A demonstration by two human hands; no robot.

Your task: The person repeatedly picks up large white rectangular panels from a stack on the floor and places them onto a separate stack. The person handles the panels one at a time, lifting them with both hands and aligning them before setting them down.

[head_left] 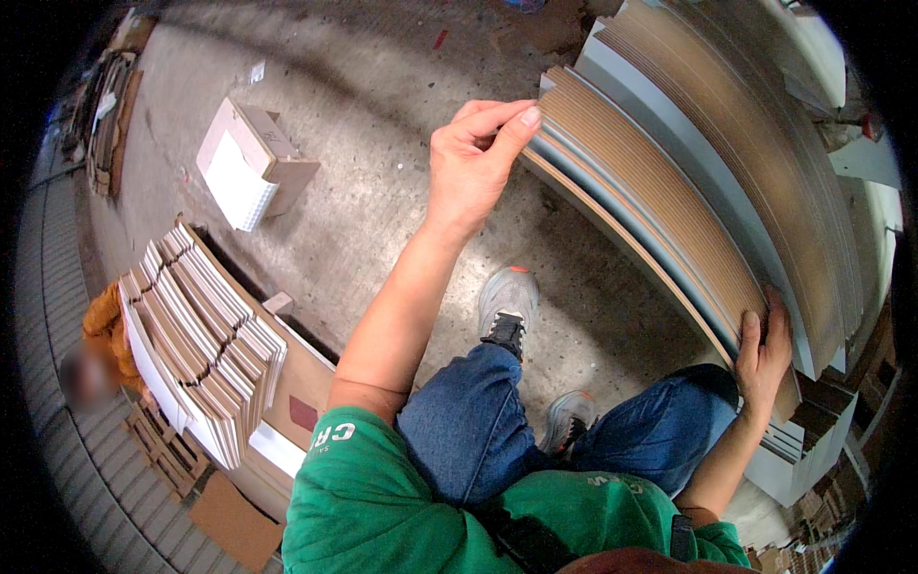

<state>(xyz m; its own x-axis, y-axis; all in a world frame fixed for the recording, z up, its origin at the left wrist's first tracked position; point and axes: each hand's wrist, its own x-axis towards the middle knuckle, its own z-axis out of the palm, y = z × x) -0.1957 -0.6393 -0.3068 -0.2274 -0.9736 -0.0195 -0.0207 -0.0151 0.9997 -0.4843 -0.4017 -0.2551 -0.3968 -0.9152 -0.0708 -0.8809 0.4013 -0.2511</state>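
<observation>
A bundle of flat cardboard sheets [641,163] stands in front of me on the right, brown edges up, with grey-blue faces showing between some layers. My left hand [473,158] is closed at its far corner, thumb and forefinger pinched on the edge of the sheets. At the near end, my right hand [765,354] grips the same bundle, its thumb on the front side and its fingers reaching behind. How many sheets each hand holds cannot be seen. Directly behind leans a thicker stack of cardboard sheets [755,143], a grey face between the two.
A small box [253,158] with a white sheet on it stands on the concrete floor [373,57]. At left, a person in an orange sleeve [103,320] is beside stacked white-and-brown boards [206,335]. Wooden pallets [163,445] lie near them. My shoes [509,306] are below the bundle.
</observation>
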